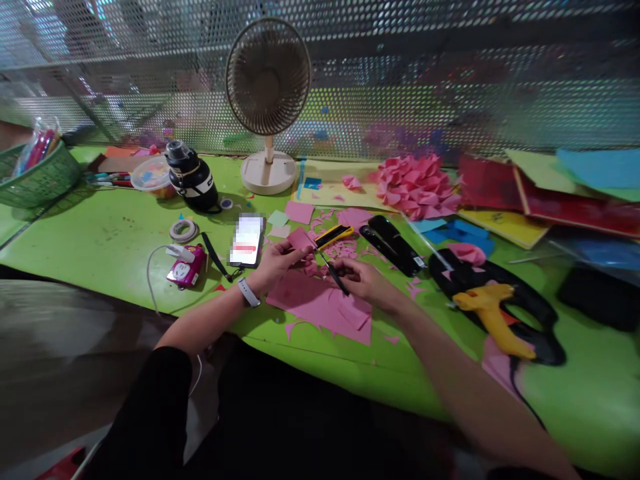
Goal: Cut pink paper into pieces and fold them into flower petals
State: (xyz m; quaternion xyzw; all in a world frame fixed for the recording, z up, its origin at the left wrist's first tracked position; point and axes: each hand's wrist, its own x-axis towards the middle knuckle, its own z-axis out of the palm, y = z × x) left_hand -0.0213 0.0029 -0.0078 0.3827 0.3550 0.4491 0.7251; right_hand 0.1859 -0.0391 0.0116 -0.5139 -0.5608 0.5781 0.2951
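My left hand (278, 261) pinches a small pink paper piece (301, 239) over the green table (110, 240). My right hand (361, 280) is closed on black scissors (334, 273), whose blades point toward that paper. Under both hands lies a larger pink sheet (320, 305) with cut scraps around it. A yellow and black utility knife (334, 235) lies just beyond the hands.
A phone (247, 241), tape roll (183, 230), pink charger (187, 267) and black bottle (193, 177) lie left. A fan (269, 100) stands behind. Pink folded paper pile (417, 185), black stapler (393, 245), yellow glue gun (493, 313) and coloured sheets (550, 193) are right. Green basket (37, 177) far left.
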